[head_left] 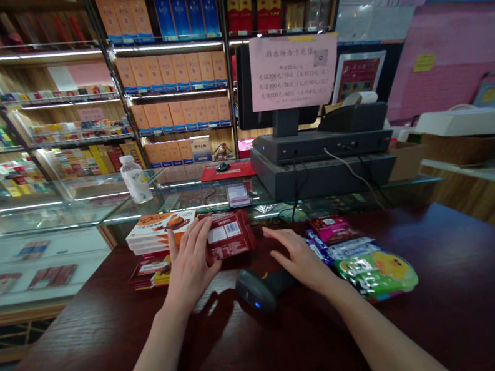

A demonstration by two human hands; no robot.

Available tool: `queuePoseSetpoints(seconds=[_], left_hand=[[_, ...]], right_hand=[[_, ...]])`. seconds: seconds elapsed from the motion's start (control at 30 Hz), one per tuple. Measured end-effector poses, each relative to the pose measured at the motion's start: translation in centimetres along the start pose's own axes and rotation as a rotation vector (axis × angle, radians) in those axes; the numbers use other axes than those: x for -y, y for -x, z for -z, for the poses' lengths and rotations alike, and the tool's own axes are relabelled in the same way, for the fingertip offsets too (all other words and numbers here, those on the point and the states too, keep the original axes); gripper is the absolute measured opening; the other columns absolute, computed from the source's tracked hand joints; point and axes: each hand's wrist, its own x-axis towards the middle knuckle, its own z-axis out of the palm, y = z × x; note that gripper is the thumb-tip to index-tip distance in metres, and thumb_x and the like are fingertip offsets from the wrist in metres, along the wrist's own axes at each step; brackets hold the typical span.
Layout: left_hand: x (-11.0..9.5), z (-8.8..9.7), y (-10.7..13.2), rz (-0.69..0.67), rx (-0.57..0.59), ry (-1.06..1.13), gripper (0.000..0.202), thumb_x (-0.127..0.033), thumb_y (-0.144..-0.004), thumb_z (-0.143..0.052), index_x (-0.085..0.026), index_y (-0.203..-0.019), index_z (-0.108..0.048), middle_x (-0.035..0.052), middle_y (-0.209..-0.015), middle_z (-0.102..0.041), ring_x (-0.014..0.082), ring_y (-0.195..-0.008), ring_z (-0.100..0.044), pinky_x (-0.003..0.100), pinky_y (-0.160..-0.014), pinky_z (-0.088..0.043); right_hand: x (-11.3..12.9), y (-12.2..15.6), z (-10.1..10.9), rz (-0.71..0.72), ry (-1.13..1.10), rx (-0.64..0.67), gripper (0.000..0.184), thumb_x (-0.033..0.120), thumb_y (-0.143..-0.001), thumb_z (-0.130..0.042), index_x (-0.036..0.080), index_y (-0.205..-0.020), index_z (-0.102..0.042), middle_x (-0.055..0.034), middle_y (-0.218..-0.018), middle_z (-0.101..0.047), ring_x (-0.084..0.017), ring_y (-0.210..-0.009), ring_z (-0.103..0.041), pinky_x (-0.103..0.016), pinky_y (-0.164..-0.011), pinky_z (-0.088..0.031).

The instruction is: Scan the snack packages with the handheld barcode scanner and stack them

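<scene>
My left hand grips a dark red box with a white barcode label, holding it tilted just above the dark wooden counter. Behind it lies a stack of flat orange and white boxes. My right hand hovers with fingers spread over the handle of a black barcode scanner lying on the counter; it holds nothing. Right of that hand lies a pile of snack packets, with a green and yellow packet in front and a pink packet behind.
A black cash register with a screen and a pink paper notice stands on the glass display case behind the counter. A plastic bottle and a mouse on a red mat sit there too. Shelves of boxed goods fill the back wall.
</scene>
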Motion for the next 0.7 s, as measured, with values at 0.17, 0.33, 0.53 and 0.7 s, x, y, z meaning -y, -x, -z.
queuePoseSetpoints(seconds=[0.17,0.33,0.53,0.7], left_hand=[[0.3,0.0,0.1,0.003,0.001,-0.002,0.082,-0.020,-0.079,-0.061,-0.024,-0.153,-0.025,0.0128,-0.152,-0.046,0.0303,-0.143,-0.039,0.061,-0.121,-0.001],[0.5,0.0,0.1,0.008,-0.007,-0.012,0.083,-0.020,-0.079,-0.062,-0.024,-0.153,-0.024,0.0129,-0.151,-0.047,0.0305,-0.143,-0.039,0.061,-0.121,-0.003],[0.7,0.1,0.2,0.024,0.006,-0.008,0.082,-0.020,-0.079,-0.063,-0.023,-0.152,-0.024,0.0125,-0.152,-0.046,0.0309,-0.144,-0.038,0.059,-0.122,-0.001],[0.8,0.2,0.2,0.028,0.007,-0.024,0.081,-0.021,-0.081,-0.061,-0.022,-0.153,-0.023,0.0122,-0.153,-0.045,0.0300,-0.144,-0.037,0.058,-0.122,0.001]], right_hand=[[-0.2,0.0,2.0,-0.064,-0.079,0.216,0.039,0.020,-0.087,-0.062,0.026,-0.125,-0.066,-0.0059,-0.119,-0.072,-0.024,-0.113,-0.063,-0.046,-0.102,-0.047],[-0.5,0.5,3.5,-0.147,-0.185,0.425,0.052,0.025,-0.076,-0.076,0.029,-0.126,-0.066,-0.0045,-0.124,-0.071,-0.026,-0.114,-0.065,-0.046,-0.102,-0.047],[-0.5,1.2,2.6,-0.070,-0.126,0.493,0.082,0.023,-0.064,-0.083,0.035,-0.139,-0.054,-0.0025,-0.126,-0.070,-0.028,-0.122,-0.061,-0.059,-0.116,-0.026],[-0.1,1.0,1.5,-0.088,-0.021,0.599,0.087,0.026,-0.065,-0.080,0.029,-0.145,-0.046,-0.0058,-0.133,-0.064,-0.029,-0.127,-0.056,-0.061,-0.119,-0.014]])
